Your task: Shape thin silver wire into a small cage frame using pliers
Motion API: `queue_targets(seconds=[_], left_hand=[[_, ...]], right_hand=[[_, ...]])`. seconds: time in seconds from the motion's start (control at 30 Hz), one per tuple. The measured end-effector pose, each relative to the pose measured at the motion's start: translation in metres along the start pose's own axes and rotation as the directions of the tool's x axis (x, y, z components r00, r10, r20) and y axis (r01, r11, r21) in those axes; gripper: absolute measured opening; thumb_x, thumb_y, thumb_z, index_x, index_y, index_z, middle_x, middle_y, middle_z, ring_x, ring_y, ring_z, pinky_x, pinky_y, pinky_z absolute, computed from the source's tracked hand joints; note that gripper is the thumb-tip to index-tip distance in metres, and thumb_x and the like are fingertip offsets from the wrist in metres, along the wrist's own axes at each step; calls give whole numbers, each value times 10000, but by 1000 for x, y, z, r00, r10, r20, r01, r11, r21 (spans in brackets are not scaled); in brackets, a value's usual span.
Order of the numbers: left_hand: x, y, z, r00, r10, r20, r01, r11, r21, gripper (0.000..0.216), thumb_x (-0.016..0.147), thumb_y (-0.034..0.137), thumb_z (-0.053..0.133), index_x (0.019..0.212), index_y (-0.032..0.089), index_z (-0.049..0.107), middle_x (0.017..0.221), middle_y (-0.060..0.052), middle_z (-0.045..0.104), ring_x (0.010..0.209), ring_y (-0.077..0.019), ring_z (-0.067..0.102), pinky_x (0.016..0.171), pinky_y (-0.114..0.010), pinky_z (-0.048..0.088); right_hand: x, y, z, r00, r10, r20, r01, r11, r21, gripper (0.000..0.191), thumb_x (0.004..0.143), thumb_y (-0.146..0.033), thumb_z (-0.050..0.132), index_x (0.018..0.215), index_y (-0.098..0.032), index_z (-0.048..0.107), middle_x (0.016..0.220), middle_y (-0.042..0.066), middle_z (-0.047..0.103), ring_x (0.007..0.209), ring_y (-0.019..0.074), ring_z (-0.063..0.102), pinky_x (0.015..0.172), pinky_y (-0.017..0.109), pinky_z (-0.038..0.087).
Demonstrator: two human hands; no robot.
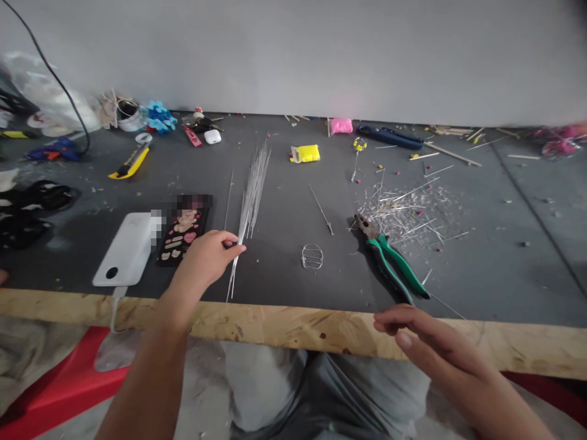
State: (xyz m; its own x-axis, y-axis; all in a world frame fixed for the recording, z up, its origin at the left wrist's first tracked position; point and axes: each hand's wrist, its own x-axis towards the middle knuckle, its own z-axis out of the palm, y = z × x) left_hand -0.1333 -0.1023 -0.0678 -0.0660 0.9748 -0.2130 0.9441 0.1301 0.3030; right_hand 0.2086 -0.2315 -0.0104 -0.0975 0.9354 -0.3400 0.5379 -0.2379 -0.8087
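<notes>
My left hand (207,256) rests on the grey table top, its fingers pinched on the near end of a bundle of thin metal wires (253,186) that fans out away from me. My right hand (424,333) hovers at the table's wooden front edge (293,327), fingers stretched out together and holding nothing. Just beyond it lie green-handled pliers (389,260). A small coiled wire piece (312,256) sits between my hands. A single wire pin (321,209) lies further back.
A white power bank (126,247) and a decorated phone (183,229) lie left of my left hand. Cut wire scraps (408,211) litter the right. Yellow clay (306,153), pink clay (342,126), a yellow cutter (131,162) and a blue tool (389,136) are at the back.
</notes>
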Motion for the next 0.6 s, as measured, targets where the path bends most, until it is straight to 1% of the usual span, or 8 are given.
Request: queue_targets(seconds=[0.07, 0.2, 0.43, 0.53, 0.6], left_hand=[[-2, 3, 4, 999, -36, 3, 36, 999, 2, 234, 801, 396, 549, 817, 212, 694, 822, -63, 725, 746, -222, 655, 655, -299, 446], [-1, 5, 9, 993, -116, -16, 117, 992, 54, 274, 805, 408, 506, 726, 214, 682, 735, -70, 725, 703, -233, 661, 586, -292, 404], [-2, 8, 8, 992, -125, -23, 126, 991, 51, 240, 769, 365, 502, 668, 220, 663, 686, -65, 704, 677, -228, 646, 558, -282, 375], [-6, 8, 3, 991, -129, -25, 130, 991, 36, 237, 770, 367, 497, 648, 217, 634, 639, -46, 676, 630, -211, 621, 546, -278, 371], [-9, 8, -2, 990, -138, -32, 137, 990, -25, 231, 768, 364, 501, 641, 210, 615, 605, -28, 647, 583, -188, 588, 526, -269, 361]], right_hand=[[0, -2, 0, 1000, 0, 5, 0, 1000, -2, 258, 895, -430, 530, 968, -263, 713, 960, 42, 731, 908, 194, 684, 796, 262, 559], [-1, -4, 0, 1000, -23, 19, 23, 1000, 4, 264, 897, -435, 528, 957, -263, 718, 950, 47, 732, 902, 196, 688, 791, 265, 565], [-2, 6, 1, 998, -65, 20, 65, 998, -8, 265, 896, -427, 519, 962, -259, 712, 940, 49, 736, 886, 201, 694, 769, 271, 571], [-3, 4, 1, 999, -39, 14, 39, 999, 0, 249, 896, -425, 520, 953, -276, 712, 942, 29, 735, 899, 191, 688, 779, 259, 558], [-4, 2, 1, 1000, -21, 12, 21, 1000, 7, 246, 897, -421, 520, 954, -278, 712, 947, 26, 733, 913, 190, 684, 783, 254, 551]])
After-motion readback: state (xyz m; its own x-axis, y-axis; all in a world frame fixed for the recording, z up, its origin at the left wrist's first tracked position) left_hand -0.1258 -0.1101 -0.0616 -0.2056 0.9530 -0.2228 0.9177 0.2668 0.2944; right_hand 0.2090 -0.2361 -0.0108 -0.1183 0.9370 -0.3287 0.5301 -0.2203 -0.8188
